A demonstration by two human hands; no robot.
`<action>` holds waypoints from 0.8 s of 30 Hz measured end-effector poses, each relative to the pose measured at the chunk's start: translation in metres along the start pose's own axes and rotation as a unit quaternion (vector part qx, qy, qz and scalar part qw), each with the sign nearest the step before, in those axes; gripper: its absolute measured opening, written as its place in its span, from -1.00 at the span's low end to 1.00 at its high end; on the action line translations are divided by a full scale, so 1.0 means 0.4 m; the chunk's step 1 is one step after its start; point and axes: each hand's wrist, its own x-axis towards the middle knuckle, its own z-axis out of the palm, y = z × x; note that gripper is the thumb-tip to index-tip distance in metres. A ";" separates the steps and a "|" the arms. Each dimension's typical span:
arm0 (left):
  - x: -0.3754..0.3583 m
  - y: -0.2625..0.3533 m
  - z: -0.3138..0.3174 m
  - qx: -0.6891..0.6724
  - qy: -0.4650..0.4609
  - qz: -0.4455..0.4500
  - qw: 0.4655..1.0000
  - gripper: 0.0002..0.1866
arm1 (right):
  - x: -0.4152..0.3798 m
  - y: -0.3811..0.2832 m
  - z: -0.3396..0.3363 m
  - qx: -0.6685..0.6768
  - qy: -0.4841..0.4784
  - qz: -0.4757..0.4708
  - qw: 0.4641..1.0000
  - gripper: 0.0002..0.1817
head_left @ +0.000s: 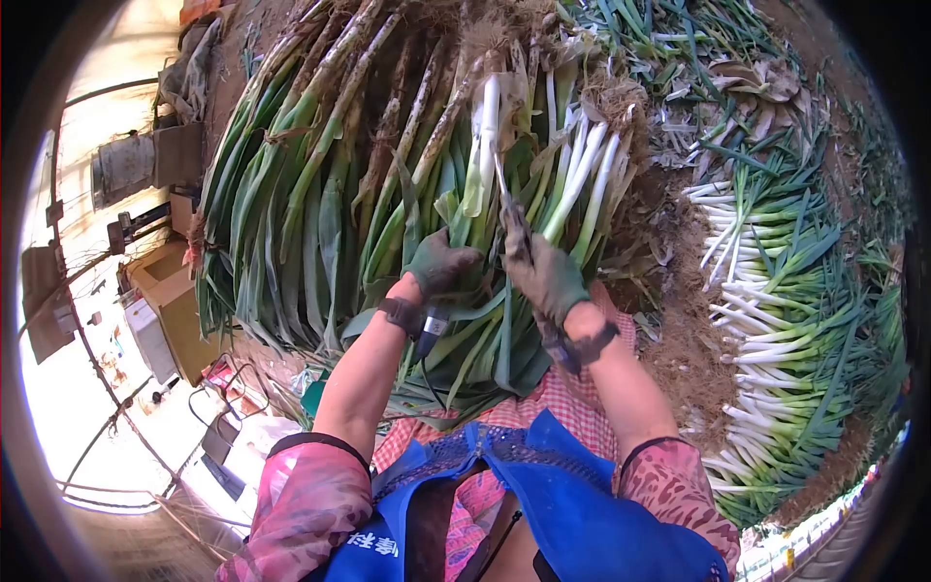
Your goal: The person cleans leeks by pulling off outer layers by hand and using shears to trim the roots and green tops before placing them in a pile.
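Observation:
Both my hands wear dark green gloves. My left hand (438, 267) is closed around the green leaves of a leek (488, 131) whose white stalk points away from me. Just to its right, my right hand (545, 276) grips a thin metal tool (506, 199) that lies along that white stalk. In front of me lies a big heap of uncleaned leeks (330, 165) with muddy stalks and roots. A small bunch of white-stalked leeks (582, 175) lies just right of the held one.
A row of cleaned leeks (776, 310) with white stalks lies at the right on brown trimmings (684, 330). Cardboard boxes (175, 301) and a white crate stand at the left. A blue apron (562, 504) covers my lap.

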 end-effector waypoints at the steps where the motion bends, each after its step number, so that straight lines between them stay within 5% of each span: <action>1: -0.001 0.002 -0.005 0.028 -0.001 0.014 0.999 -0.44 | -0.026 0.036 0.013 0.013 -0.009 -0.024 1.000 -0.45; 3: -0.019 0.026 0.000 -0.035 0.004 0.006 0.999 -0.47 | -0.033 0.057 0.018 0.033 -0.056 0.049 0.997 -0.46; 7: -0.023 0.026 0.015 -0.029 -0.009 0.045 0.999 -0.47 | 0.119 -0.036 -0.022 -0.020 -0.016 0.050 0.998 -0.28; 11: -0.036 0.058 0.009 -0.053 -0.010 -0.017 0.998 -0.45 | 0.317 -0.020 -0.030 -0.121 0.033 -0.043 0.991 -0.42; 17: -0.022 0.037 0.021 -0.039 0.015 -0.006 0.999 -0.44 | 0.159 -0.023 -0.023 -0.080 0.010 0.040 0.996 -0.40; 22: -0.025 0.036 0.026 -0.029 0.015 -0.011 0.999 -0.50 | 0.261 0.010 -0.024 -0.076 0.017 0.046 0.996 -0.40; 24: -0.026 0.036 0.041 -0.134 -0.002 0.011 0.991 -0.53 | 0.259 0.049 -0.023 -0.023 0.033 0.021 0.999 -0.45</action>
